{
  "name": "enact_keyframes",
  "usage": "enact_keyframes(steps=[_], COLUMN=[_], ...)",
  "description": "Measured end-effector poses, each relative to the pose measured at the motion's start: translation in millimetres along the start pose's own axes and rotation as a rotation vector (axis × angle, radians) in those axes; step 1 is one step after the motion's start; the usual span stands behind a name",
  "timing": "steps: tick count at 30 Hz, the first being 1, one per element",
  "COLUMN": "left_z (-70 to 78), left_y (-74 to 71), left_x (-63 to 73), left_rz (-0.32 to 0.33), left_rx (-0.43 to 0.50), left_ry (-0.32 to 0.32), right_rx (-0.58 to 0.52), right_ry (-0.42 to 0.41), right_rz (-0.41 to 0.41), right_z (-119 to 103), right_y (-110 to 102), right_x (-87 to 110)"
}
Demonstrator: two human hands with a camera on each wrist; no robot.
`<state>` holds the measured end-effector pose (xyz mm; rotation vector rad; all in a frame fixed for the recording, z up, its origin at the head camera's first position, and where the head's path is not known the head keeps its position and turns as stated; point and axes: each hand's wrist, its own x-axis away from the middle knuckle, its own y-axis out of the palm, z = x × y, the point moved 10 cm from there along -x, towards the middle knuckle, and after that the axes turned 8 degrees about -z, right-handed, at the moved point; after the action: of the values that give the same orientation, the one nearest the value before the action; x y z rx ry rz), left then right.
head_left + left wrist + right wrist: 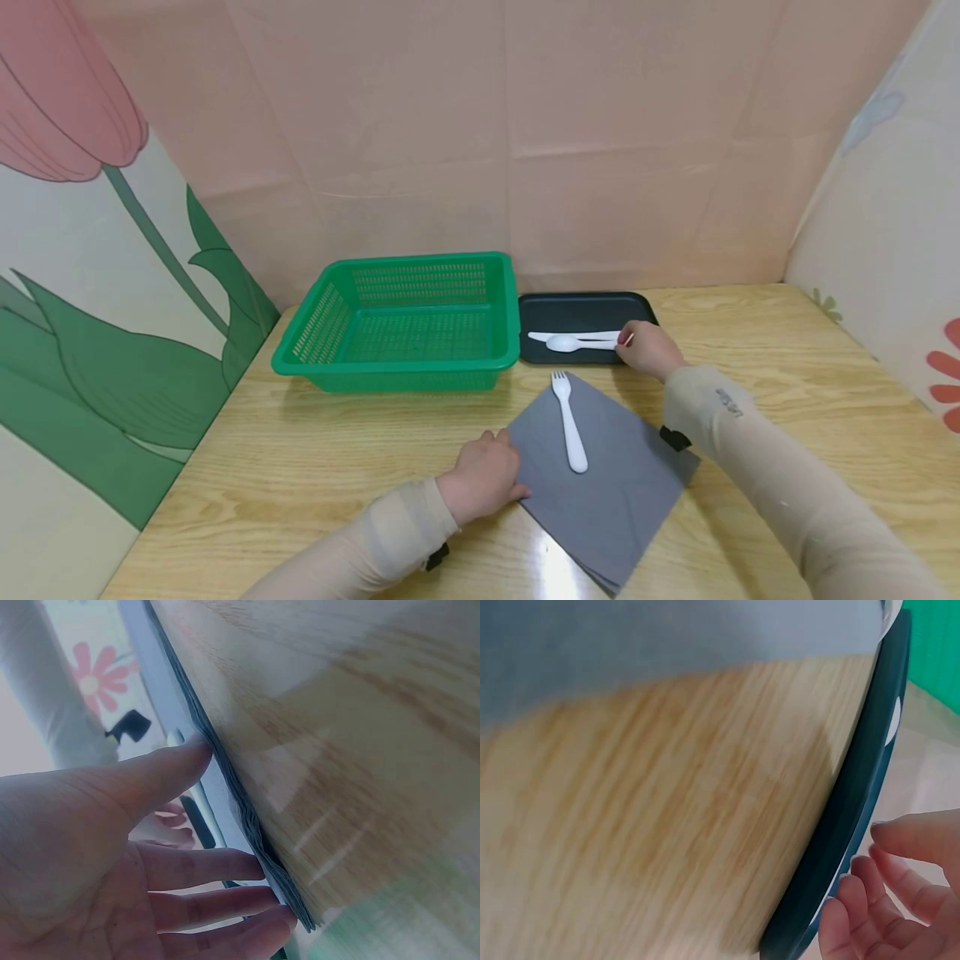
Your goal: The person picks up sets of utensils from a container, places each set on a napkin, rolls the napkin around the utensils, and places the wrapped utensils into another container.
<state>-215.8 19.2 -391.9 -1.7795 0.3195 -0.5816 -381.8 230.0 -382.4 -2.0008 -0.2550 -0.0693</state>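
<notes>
A grey folded napkin (pixel 622 467) lies on the table, its layered edge (pixel 247 817) showing in the left wrist view. On it rests a white plastic fork (pixel 572 429), tines away from me. My left hand (pixel 483 475) touches the napkin's left edge, thumb and fingers spread along it. Behind, a black tray (pixel 577 308) holds a white knife (pixel 543 336) and a white spoon (pixel 562 343) side by side. My right hand (pixel 651 348) is at their handle ends over the tray's right side. Its thumb (pixel 907 834) stands slightly apart from the bent fingers (pixel 881 907).
A green plastic basket (pixel 405 367) with slotted walls stands left of the tray, right up against it in the head view. A pink-covered wall (pixel 510 150) rises behind the wooden table (pixel 300 467). Printed panels flank both sides.
</notes>
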Motion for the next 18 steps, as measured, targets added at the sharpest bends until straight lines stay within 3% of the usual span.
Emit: enact_keyframes(steps=[18], left_z=[0.6], left_y=[-1.5], left_x=[0.5], left_rz=[0.013], left_rx=[-0.01], left_ry=[0.01], right_rx=[0.058], right_ry=[0.022], right_rz=[0.001], right_z=[16], right_y=[-2], right_x=[-14.1])
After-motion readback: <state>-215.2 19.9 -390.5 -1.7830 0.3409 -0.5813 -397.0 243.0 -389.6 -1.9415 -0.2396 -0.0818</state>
